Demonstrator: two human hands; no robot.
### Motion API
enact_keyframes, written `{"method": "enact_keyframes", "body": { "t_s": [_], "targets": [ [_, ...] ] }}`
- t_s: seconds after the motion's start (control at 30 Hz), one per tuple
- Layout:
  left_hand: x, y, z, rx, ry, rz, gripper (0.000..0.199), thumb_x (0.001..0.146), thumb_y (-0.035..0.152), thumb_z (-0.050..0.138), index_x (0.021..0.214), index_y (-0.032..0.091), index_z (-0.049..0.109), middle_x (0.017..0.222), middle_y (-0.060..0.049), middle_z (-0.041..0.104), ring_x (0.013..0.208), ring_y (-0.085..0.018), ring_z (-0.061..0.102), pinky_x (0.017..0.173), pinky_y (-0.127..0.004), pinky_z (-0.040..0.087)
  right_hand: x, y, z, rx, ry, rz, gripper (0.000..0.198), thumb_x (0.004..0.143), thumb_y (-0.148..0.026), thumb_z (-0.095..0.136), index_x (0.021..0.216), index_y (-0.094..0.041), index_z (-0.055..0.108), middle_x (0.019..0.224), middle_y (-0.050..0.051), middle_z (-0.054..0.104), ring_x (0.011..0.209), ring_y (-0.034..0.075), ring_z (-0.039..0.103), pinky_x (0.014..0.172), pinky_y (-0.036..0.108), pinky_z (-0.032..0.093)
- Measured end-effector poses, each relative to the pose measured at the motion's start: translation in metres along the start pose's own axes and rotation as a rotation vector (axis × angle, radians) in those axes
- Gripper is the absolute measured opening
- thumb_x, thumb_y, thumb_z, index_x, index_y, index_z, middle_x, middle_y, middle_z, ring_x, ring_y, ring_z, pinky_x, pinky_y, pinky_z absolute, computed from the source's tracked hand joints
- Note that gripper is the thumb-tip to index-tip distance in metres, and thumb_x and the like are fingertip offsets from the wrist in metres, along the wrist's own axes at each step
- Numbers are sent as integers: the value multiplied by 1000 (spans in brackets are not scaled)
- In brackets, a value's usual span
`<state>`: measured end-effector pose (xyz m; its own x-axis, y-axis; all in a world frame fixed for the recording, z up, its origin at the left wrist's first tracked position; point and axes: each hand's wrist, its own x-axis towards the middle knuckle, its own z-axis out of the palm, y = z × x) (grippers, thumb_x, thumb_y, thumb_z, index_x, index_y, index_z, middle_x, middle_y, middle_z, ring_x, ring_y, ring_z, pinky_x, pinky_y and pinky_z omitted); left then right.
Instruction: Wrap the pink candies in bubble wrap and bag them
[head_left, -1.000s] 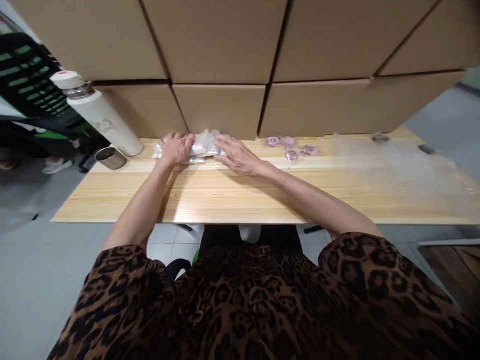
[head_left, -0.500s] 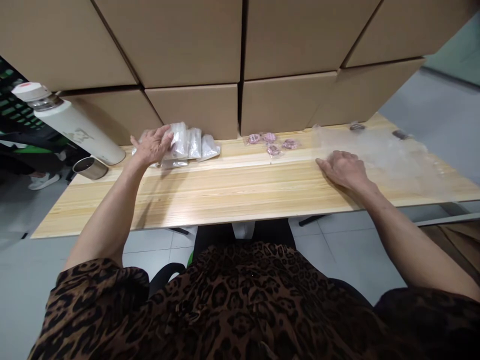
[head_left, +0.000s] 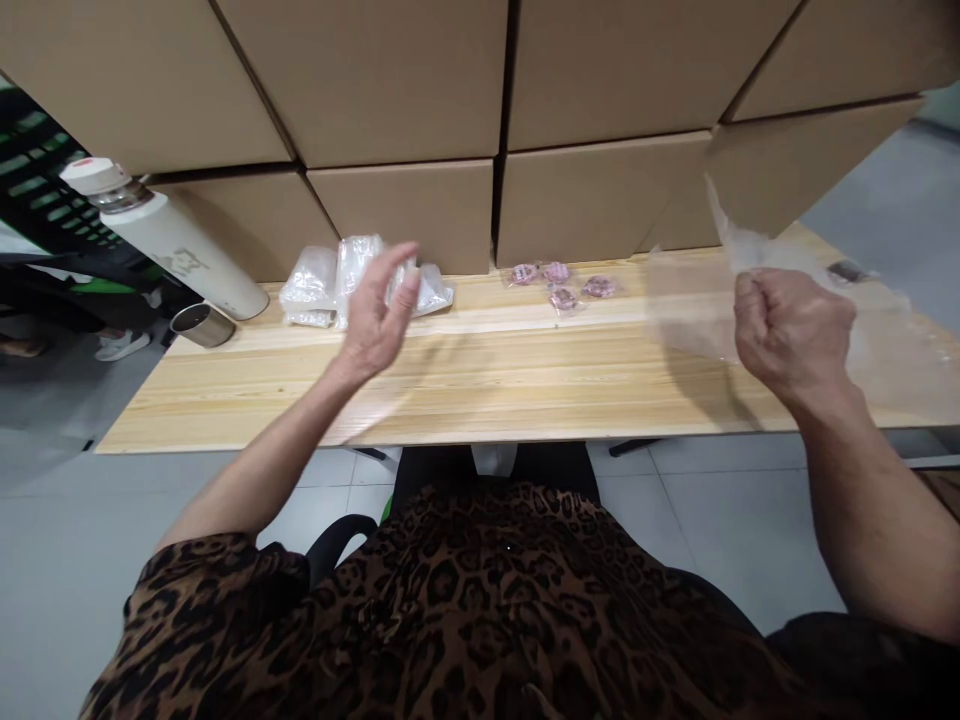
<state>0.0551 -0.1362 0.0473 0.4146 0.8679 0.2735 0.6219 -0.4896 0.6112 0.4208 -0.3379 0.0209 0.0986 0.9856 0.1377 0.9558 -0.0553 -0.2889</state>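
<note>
Head view: right hand (head_left: 793,330) clenches clear plastic sheet (head_left: 739,255), corner pointing up; left hand (head_left: 379,310) open.

table (head_left: 480,380): pale matt wood | boxes (head_left: 397,80): matt cardboard | bag (head_left: 750,255): clear thin plastic | cup (head_left: 201,325): shiny metal

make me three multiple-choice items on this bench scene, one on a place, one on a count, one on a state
1. Where does the white bottle stand?
A. far left of the table
B. far right of the table
C. on the cardboard boxes

2. How many small pink packets lie by the boxes?
A. one
B. four
C. nine

3. What is the right hand doing?
A. lying flat and open
B. closed on a clear plastic bag
C. holding the metal cup

Answers:
1 A, it stands at the left end beside the metal cup.
2 B, four show in a cluster.
3 B, its fist grips the clear plastic bag, lifted off the table.
</note>
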Motion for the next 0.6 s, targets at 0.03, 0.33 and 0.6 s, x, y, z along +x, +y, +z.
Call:
{"method": "enact_keyframes", "body": {
  "t_s": [0.03,0.33,0.6],
  "targets": [
    [-10,10,12,-152,-130,-37,65,116,62,36,169,28,53,175,-9,57,168,-33,43,133,-53,41,1,-20,6,32,7,-31,61,109,-66,51,149,-26,73,131,18,80,125,38,74,104,59,63],
    [-66,50,98,-1143,-613,-717,62,98,13,75,157,11,57,128,-17,82,90,-14,80,95,-30,64,-30,-122,74,289,-105,-485,51,117,-50,37,123,-34,86,116,10,86,107,32,83,97,61,72],
    [-69,8,74,-1044,-696,-761,37,93,0,70,127,13,71,92,-9,85,76,-19,82,75,-31,67,88,-10,23,12,134,101,57,111,-44,56,159,-14,65,159,24,67,151,44,62,127,67,51]
  ]
}}
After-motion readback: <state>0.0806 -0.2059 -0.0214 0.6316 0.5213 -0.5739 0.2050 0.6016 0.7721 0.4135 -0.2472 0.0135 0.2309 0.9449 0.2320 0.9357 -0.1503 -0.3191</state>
